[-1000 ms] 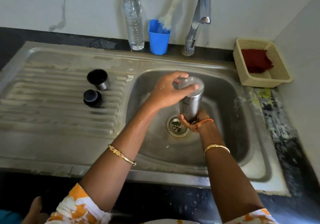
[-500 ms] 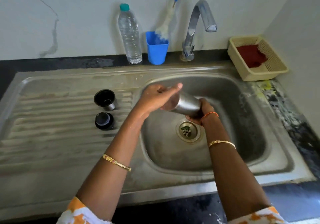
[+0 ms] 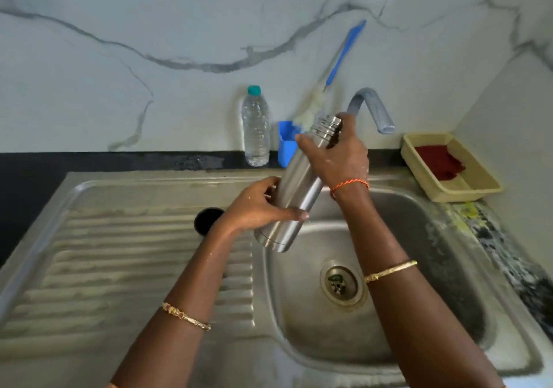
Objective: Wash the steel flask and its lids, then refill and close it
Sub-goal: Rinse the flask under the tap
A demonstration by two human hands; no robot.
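The steel flask (image 3: pixel 294 193) is held tilted above the left rim of the sink basin (image 3: pixel 419 238), its threaded mouth up and to the right, near the tap. My left hand (image 3: pixel 257 208) grips the flask's lower body. My right hand (image 3: pixel 338 154) grips its neck just under the threads. One black lid (image 3: pixel 206 218) shows on the draining board behind my left wrist; the other lid is hidden.
The tap (image 3: pixel 374 109) arches over the basin, not running. A clear water bottle (image 3: pixel 256 127) and a blue cup (image 3: pixel 285 143) with a bottle brush (image 3: pixel 332 73) stand at the back. A beige basket (image 3: pixel 466 190) with a red cloth (image 3: pixel 440 161) sits right. The drain (image 3: pixel 341 284) is below.
The flask has been turned from mouth-down over the drain to mouth-up and lifted toward the tap. My hands swapped ends on it. The view tilted up toward the wall.
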